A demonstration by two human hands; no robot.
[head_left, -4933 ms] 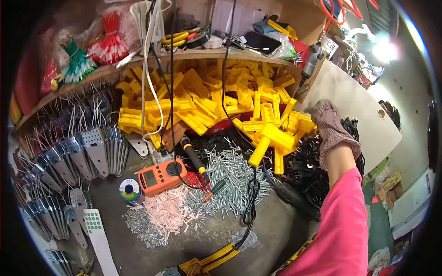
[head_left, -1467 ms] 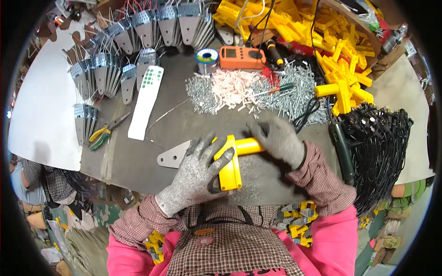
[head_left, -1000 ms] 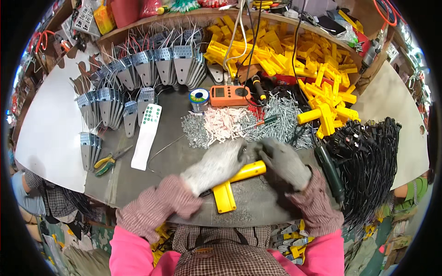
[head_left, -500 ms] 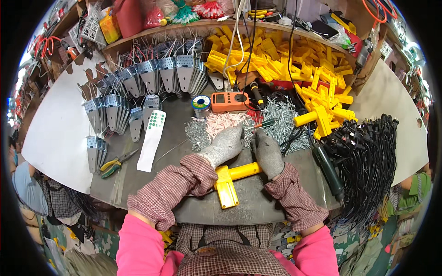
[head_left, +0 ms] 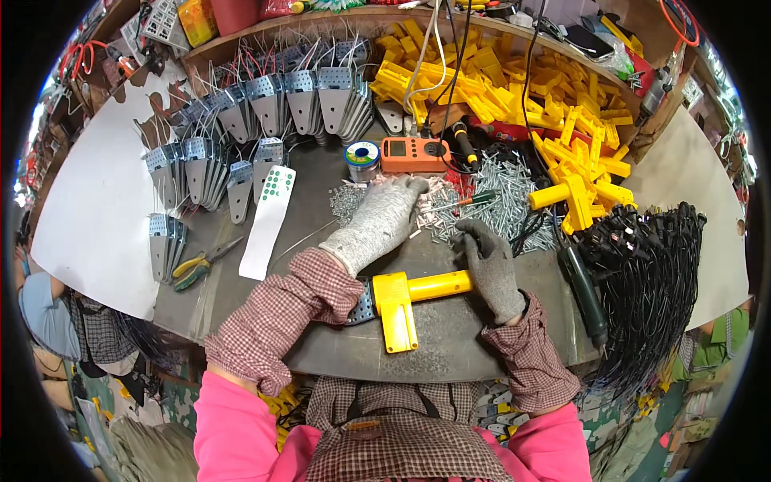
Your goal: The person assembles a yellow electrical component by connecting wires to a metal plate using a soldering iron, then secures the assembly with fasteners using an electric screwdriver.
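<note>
My left hand (head_left: 381,218), in a pale grey glove, reaches into the pile of small pink pieces (head_left: 438,197); its fingertips are turned down and hidden. My right hand (head_left: 491,269), in a darker grey glove, hovers near the screws (head_left: 499,197) with bent fingers apart and nothing visible in them. A yellow plastic housing (head_left: 395,309) with a round handle lies between my forearms, the handle's end beside my right hand. A perforated metal plate (head_left: 363,305) sticks out of its left side. A screwdriver (head_left: 466,201) with a green and red handle rests across the piles.
Rows of grey metal plates with wires (head_left: 269,104) stand at the left, near pliers (head_left: 202,263) and a white strip (head_left: 269,217). A solder spool (head_left: 362,162) and an orange meter (head_left: 414,154) sit behind. Yellow housings (head_left: 498,80), black cables (head_left: 650,281) and a dark-green power screwdriver (head_left: 585,297) fill the right.
My right hand has drawn back from the screwdriver, which stays on the piles, and its fingers have spread. My left hand has moved further over the pink pieces. The whole view has shifted slightly.
</note>
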